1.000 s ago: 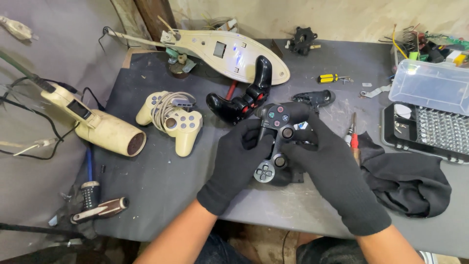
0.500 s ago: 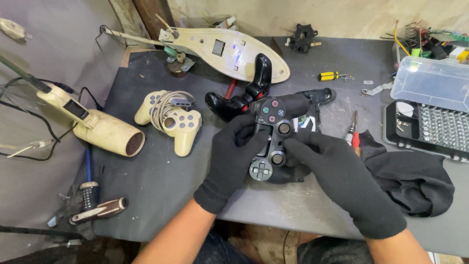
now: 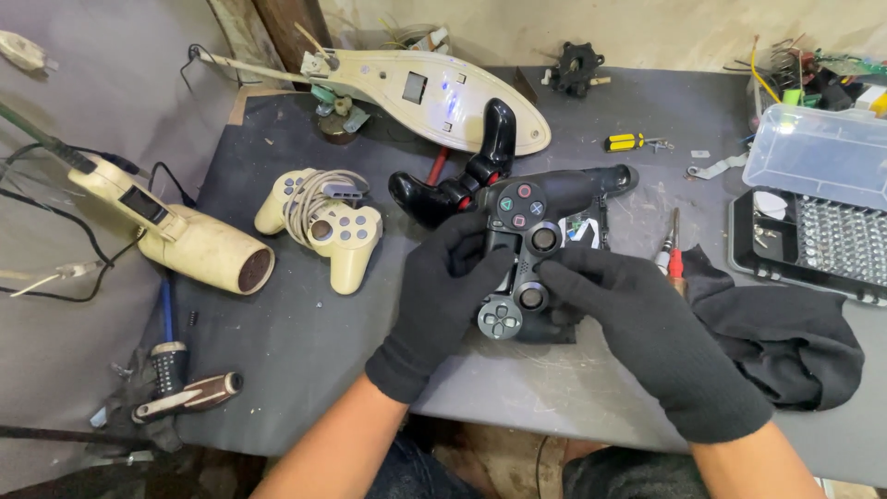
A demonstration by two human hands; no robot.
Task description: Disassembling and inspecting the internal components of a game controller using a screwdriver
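Note:
A dark grey game controller [image 3: 517, 254] with two thumbsticks stands on end over the table's front half, its buttons facing me. My left hand [image 3: 445, 300], in a black glove, grips its left side with the thumb on the touchpad area. My right hand [image 3: 637, 323], also gloved in black, holds the right side, fingertips near the lower thumbstick. Behind the controller lies a black controller shell [image 3: 577, 185], and beside that a glossy black and red gamepad [image 3: 457, 180].
A cream wired gamepad [image 3: 323, 222] lies to the left, near a beige hair dryer [image 3: 180, 236]. A cream helicopter-shaped body [image 3: 434, 92] lies at the back. Right: screwdrivers [image 3: 672, 251], black cloth [image 3: 785, 337], screwdriver bit case [image 3: 827, 236], clear plastic box [image 3: 813, 148]. Tools [image 3: 185, 393] at front left.
The controller has been turned in my hands from lying flatter to standing more on end, and both hands have shifted slightly on its sides.

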